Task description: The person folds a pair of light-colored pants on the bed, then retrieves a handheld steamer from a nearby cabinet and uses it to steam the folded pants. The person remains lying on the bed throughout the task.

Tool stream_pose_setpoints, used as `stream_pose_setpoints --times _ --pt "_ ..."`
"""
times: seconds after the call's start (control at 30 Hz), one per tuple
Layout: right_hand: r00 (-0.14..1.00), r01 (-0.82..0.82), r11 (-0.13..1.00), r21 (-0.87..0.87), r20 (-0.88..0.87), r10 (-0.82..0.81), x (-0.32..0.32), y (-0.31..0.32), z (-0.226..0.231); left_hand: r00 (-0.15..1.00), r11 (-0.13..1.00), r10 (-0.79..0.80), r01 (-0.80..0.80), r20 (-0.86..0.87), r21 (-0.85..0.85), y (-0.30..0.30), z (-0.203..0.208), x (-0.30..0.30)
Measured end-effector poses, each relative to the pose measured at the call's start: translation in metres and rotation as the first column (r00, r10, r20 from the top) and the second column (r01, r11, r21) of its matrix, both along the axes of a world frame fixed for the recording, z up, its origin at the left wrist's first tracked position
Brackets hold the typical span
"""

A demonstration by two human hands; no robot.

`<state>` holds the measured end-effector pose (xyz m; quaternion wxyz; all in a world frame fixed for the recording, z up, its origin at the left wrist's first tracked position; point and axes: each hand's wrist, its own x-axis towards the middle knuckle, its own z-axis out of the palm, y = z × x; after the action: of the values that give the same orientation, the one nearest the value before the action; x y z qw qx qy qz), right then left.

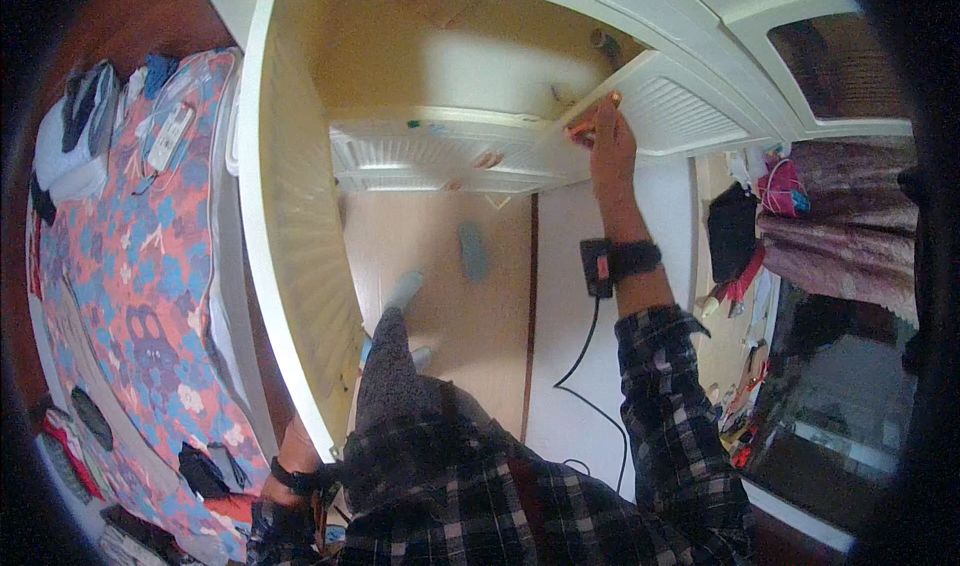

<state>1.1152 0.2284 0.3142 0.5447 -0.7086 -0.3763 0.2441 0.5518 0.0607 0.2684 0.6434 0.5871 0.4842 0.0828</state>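
Where the open door (300, 176) ends near left, the left hand (297, 450) sits, its fingers hidden; farther off, the right hand (610, 138) pinches a small orange item (579, 132), leftward at its fingertips, beside the louvred panel (690, 111), long axis unclear.

Right arm (646, 288) extended forward, right hand (613, 148) curled, left hand (298, 448) low, partly hidden

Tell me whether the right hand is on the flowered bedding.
No, the right hand is beside the white ribbed panel, well away from the flowered bedding.
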Motion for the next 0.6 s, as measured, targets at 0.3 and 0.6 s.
stream_pose_setpoints --times 0.3,0.6 --pt "0.989 -0.033 0.994 -0.099 0.141 0.047 -0.004 -0.173 0.002 0.925 0.878 0.003 0.180 -0.380 0.444 0.017 0.031 0.039" --pt "0.952 0.157 0.931 -0.331 0.301 -0.053 0.027 -0.276 0.008 0.989 0.838 0.125 -0.060 -0.084 0.543 0.040 0.036 0.073"
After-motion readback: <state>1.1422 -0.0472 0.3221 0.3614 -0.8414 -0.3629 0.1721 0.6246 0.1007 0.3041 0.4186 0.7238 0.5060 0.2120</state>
